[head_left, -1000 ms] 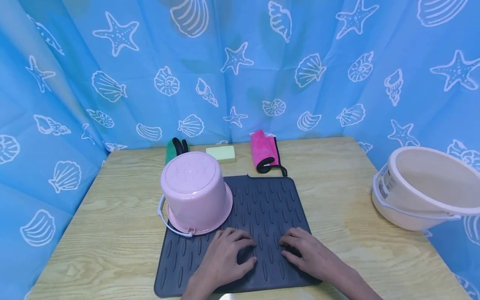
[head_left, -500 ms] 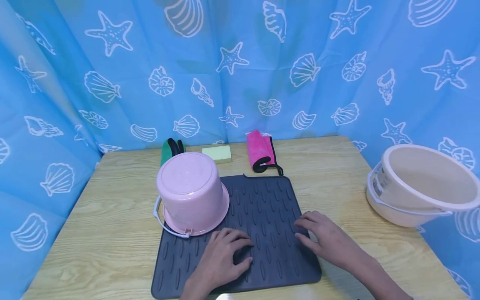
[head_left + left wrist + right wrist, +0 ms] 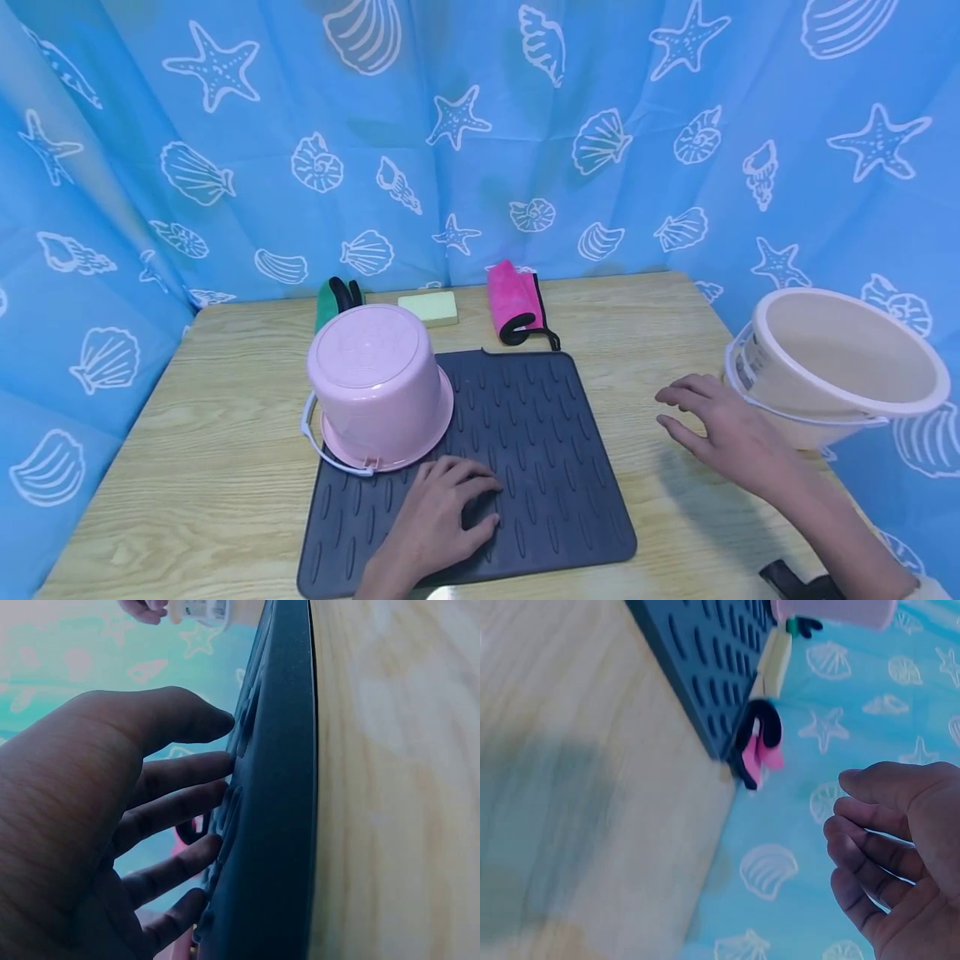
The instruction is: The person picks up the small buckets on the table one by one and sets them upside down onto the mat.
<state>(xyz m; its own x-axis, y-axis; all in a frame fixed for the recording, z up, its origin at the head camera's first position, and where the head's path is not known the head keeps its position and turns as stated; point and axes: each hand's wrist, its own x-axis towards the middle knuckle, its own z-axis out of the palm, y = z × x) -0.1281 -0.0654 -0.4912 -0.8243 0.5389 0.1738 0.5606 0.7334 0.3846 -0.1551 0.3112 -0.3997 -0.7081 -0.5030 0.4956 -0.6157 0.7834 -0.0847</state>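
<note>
On the dark ribbed mat [image 3: 540, 467] rests my left hand [image 3: 442, 521], fingertips touching its surface and nothing held. The left wrist view shows those fingers [image 3: 176, 780] loosely bent against the mat. A pink bucket [image 3: 375, 375] stands upside down at the mat's upper left, its white handle hanging to the side. My right hand [image 3: 720, 429] is raised over the table to the right of the mat, relaxed and holding nothing. Just beyond it, at the table's right edge, is a cream bucket [image 3: 840, 358], tilted with its opening toward the upper right.
Along the back of the wooden table [image 3: 202, 433] lie a green cloth [image 3: 327, 304] with black trim, a pale yellow sponge [image 3: 429, 308] and a pink cloth [image 3: 513, 304] edged in black. A blue shell-print curtain [image 3: 420, 150] hangs behind. A black strap-like object [image 3: 798, 581] shows at lower right.
My right hand has lifted off the mat and moved right, toward the cream bucket. The left hand stays put on the mat. The head view has shifted slightly.
</note>
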